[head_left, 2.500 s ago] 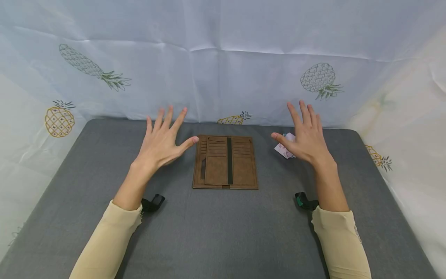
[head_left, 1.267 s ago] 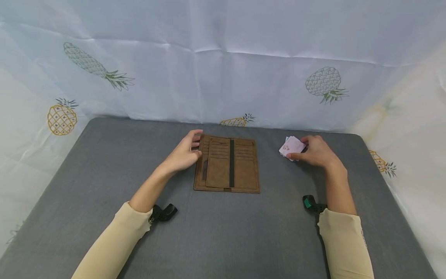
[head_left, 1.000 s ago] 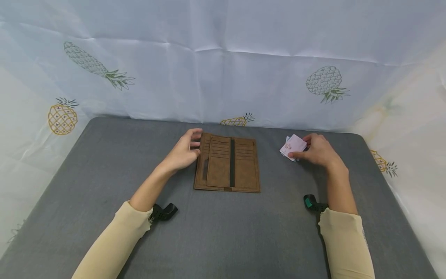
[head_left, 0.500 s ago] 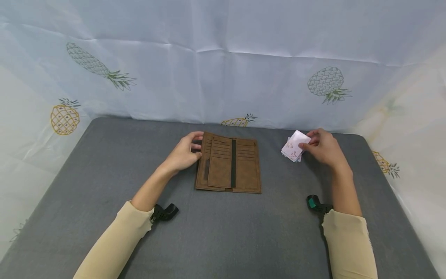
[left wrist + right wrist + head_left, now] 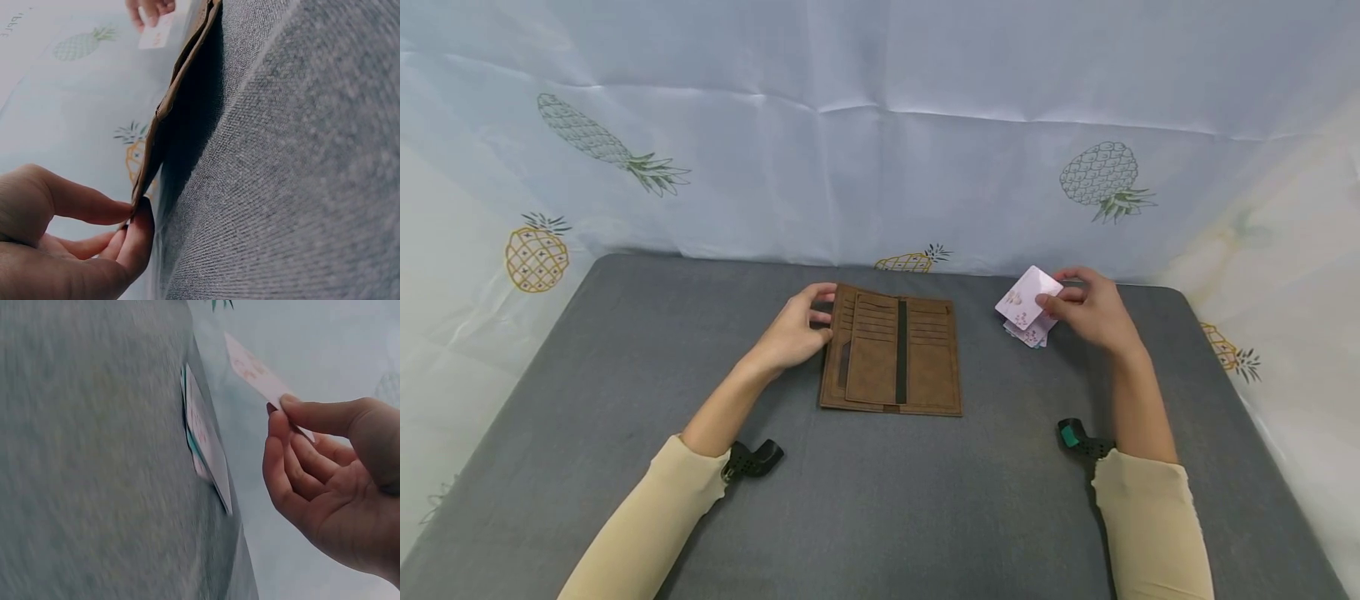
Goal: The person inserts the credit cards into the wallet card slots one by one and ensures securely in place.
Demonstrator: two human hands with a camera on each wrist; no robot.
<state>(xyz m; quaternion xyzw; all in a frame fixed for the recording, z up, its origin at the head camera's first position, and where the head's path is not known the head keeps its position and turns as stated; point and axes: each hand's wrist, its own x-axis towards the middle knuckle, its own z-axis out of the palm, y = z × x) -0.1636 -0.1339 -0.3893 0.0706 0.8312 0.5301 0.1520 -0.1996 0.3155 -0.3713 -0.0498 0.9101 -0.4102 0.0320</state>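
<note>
Pinched between thumb and forefinger of the right hand (image 5: pixel 1093 312), a pale pink card (image 5: pixel 1028 297) is lifted clear of the table, tilted with its printed face toward the head camera. In the right wrist view the card (image 5: pixel 262 378) is held only at one corner, the other fingers loosely curled beneath it. Just below it, a small stack of cards (image 5: pixel 1030 332) lies flat on the grey table (image 5: pixel 880 500), near the far right corner; the held card is apart from the stack.

Well to the left of the cards, a brown wallet (image 5: pixel 891 350) lies open in the middle of the table, its rows of card slots facing up and a dark strip running down its centre. The left hand (image 5: pixel 793 329) grips the wallet's left edge near the far corner; the left wrist view shows thumb and fingertips (image 5: pixel 142 219) closed on the edge of the wallet (image 5: pixel 178 94), which is raised slightly off the cloth on that side.

Both forearms wear cream sleeves (image 5: pixel 640 525). Behind the table hangs a white backdrop (image 5: pixel 880 125) printed with pineapples.
</note>
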